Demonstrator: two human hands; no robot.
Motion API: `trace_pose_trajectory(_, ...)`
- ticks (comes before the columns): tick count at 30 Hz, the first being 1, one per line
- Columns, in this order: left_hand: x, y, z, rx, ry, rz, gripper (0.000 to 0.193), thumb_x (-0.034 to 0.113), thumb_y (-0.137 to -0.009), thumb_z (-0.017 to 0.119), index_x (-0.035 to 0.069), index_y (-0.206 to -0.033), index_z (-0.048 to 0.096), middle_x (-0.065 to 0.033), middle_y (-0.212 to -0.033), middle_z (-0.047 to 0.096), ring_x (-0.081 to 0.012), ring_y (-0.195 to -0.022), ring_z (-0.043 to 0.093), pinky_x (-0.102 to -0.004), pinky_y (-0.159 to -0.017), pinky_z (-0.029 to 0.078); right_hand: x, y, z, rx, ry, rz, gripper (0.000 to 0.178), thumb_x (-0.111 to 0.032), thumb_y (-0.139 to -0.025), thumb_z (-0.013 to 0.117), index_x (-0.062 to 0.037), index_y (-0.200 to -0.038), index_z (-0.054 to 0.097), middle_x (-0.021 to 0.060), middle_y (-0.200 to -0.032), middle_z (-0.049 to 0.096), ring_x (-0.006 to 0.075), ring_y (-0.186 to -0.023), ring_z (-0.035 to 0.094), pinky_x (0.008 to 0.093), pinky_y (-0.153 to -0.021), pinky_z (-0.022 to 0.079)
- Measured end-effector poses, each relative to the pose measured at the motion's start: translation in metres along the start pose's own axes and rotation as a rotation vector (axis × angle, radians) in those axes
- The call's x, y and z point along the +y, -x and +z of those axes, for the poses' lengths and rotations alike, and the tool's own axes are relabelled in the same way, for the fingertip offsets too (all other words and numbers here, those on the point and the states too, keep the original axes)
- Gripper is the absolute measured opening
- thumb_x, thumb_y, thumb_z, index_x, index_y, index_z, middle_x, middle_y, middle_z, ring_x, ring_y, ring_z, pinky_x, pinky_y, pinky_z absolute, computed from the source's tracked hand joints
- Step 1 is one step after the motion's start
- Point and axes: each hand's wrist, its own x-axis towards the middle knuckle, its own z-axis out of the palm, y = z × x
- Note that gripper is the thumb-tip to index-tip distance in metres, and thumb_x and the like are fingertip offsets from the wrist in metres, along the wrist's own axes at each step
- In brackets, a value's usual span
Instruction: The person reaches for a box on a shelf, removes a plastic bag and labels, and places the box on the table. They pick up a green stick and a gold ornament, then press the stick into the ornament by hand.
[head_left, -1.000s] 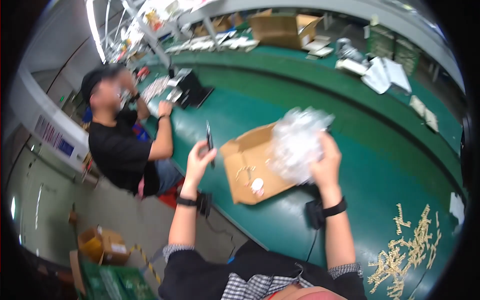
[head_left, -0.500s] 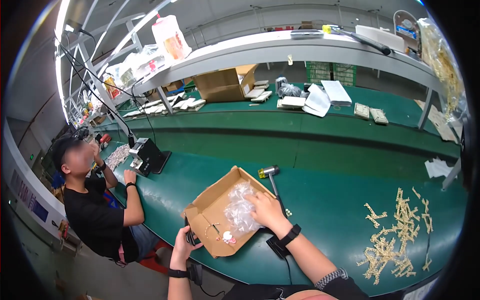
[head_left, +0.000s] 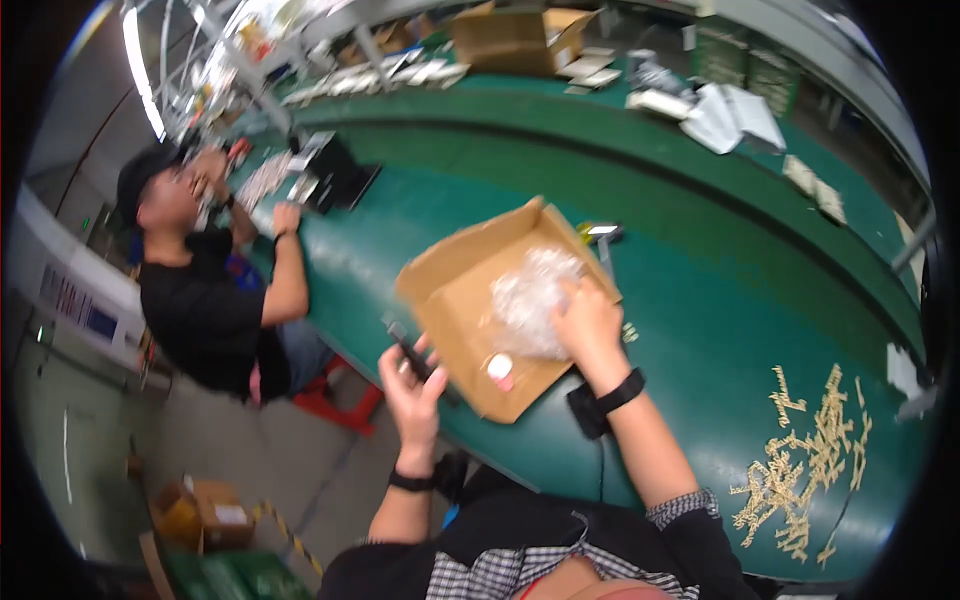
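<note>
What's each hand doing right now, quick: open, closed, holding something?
Left hand: closed around a slim dark object.
Right hand: fingers on the clear plastic; gripping or just touching, cannot be told.

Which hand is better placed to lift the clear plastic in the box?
Probably the right hand: it touches the clear plastic in the cardboard box; the left hand holds a dark slim object outside it.

Brown box (head_left: 452, 318), whitish plastic (head_left: 532, 302), green tabletop (head_left: 700, 310), black sleeve (head_left: 695, 550) (cuff (head_left: 682, 508) black-and-white checked)
</note>
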Motion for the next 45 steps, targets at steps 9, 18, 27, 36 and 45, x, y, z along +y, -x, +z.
trace_pose_trajectory(9,-0.022,0.000,0.025,-0.108,-0.052,0.148,0.058,0.015,-0.075,0.069,0.002,-0.117,0.031,-0.0185,-0.130,0.043,-0.0221,-0.114,0.047,-0.0329,-0.093,0.040,-0.002,0.005,0.002,0.073,-0.007,-0.110,0.033,-0.026,-0.076,0.059,-0.0087,-0.104,0.063,0.0123,-0.095,0.060,0.0328,-0.083,0.062,0.0426,-0.070,0.051)
trace_pose_trajectory(18,-0.039,-0.012,0.024,-0.004,-0.051,0.109,0.053,0.012,-0.075,0.071,0.002,-0.111,0.032,-0.0088,-0.105,0.047,-0.0158,-0.099,0.049,-0.0300,-0.084,0.043,0.007,-0.001,-0.005,0.014,-0.184,-0.177,0.038,-0.014,-0.080,0.057,-0.0018,-0.116,0.055,0.0177,-0.109,0.051,0.0336,-0.102,0.052,0.0408,-0.087,0.043)
trace_pose_trajectory(27,-0.055,-0.038,-0.010,0.155,-0.165,-0.042,0.054,0.010,-0.072,0.074,0.003,-0.108,0.034,-0.0086,-0.103,0.050,-0.0147,-0.094,0.052,-0.0287,-0.081,0.045,-0.039,-0.012,-0.029,0.289,-0.096,-0.500,0.048,-0.014,-0.082,0.058,-0.0069,-0.128,0.047,0.0203,-0.130,0.040,0.0346,-0.125,0.035,0.0446,-0.102,0.029)
trace_pose_trajectory(36,-0.036,-0.050,-0.007,0.134,-0.359,0.002,0.054,0.003,-0.064,0.073,0.001,-0.105,0.038,-0.0101,-0.095,0.056,-0.0152,-0.087,0.057,-0.0277,-0.076,0.048,-0.117,-0.095,0.012,-0.326,-0.106,-0.772,0.052,-0.038,-0.086,0.055,-0.0105,-0.129,0.047,0.0193,-0.135,0.038,0.0361,-0.129,0.032,0.0465,-0.105,0.026)
trace_pose_trajectory(45,-0.039,-0.064,-0.011,0.140,-0.526,-0.021,0.058,0.012,-0.060,0.080,0.001,-0.102,0.042,-0.0109,-0.092,0.059,-0.0164,-0.073,0.059,-0.0293,-0.066,0.051,-0.111,-0.119,0.067,-0.594,-0.128,-0.693,0.048,-0.046,-0.089,0.047,-0.0170,-0.127,0.051,0.0142,-0.125,0.051,0.0321,-0.123,0.040,0.0483,-0.101,0.028)
